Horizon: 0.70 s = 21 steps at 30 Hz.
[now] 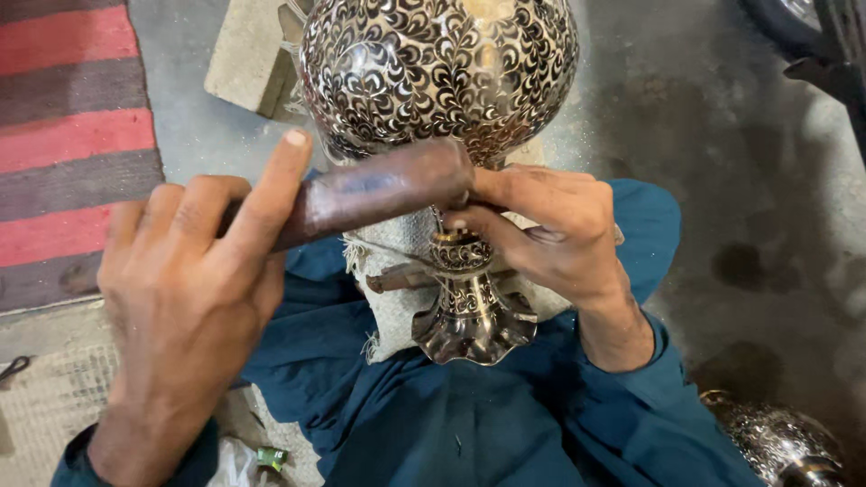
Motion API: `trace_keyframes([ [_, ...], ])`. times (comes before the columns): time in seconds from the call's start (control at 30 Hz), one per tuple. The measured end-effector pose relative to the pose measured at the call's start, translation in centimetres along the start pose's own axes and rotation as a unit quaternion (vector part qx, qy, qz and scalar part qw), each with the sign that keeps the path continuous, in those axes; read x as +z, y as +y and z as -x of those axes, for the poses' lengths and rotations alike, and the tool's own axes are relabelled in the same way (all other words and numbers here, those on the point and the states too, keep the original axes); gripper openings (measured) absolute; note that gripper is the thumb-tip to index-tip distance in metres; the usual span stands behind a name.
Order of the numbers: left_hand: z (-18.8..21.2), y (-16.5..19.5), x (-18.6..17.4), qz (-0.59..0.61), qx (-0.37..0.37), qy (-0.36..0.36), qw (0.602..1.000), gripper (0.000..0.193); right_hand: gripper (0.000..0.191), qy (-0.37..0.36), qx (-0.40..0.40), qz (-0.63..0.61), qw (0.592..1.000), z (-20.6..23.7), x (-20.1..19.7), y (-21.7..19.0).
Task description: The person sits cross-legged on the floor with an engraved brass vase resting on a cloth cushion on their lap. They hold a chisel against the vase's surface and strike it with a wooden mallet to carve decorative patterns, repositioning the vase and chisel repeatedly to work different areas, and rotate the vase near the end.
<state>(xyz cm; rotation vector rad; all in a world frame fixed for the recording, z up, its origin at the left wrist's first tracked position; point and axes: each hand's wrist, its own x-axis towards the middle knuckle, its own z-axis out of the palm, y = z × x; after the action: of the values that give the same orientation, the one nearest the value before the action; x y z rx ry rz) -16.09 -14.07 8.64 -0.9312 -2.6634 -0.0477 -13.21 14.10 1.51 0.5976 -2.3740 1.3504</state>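
Two bare hands work close over an engraved metal vase (pixel 439 72) that lies tipped across the person's lap, its round belly pointing away toward the concrete floor (pixel 722 180) and its fluted, flared mouth (pixel 474 325) turned back toward the body. The vase is covered in a dense curling leaf pattern, dark against bright metal. It rests on a piece of coarse pale cloth (pixel 388 298) spread over the teal garment (pixel 469 424) that covers the knees. The left hand (pixel 194 289) is wrapped around the handle end of a dark brown wooden mallet (pixel 379 189), fingers curled about the shaft and the forefinger stretched out along its top; the mallet lies nearly level, its far end meeting the other hand just above the vase's narrow neck. The right hand (pixel 550 230) is pinched together at the neck, thumb and fingertips closed on something small and thin there; whether that is a chisel or punch I cannot tell, since the fingers hide it. A slim dark rod (pixel 397 278) crosses under the neck. At the left edge of the floor lies a rug with red and grey stripes (pixel 63 135), a pale stone block (pixel 248 54) sits beyond the vase, and a second engraved metal vessel (pixel 780 442) shows at the lower right corner.
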Motion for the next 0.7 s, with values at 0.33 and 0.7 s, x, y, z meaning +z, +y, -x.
trace_keyframes([
  [0.33, -0.8, 0.7, -0.9, 0.07, 0.0, 0.009, 0.998, 0.073, 0.025, 0.011, -0.023, -0.03, 0.999, 0.3, -0.3, 1.3],
  [0.7, -1.5, 1.7, -2.0, -0.061, 0.046, -0.023, 0.997, 0.072, 0.031, -0.002, -0.028, -0.05, 0.998, 0.7, -0.7, 2.6],
])
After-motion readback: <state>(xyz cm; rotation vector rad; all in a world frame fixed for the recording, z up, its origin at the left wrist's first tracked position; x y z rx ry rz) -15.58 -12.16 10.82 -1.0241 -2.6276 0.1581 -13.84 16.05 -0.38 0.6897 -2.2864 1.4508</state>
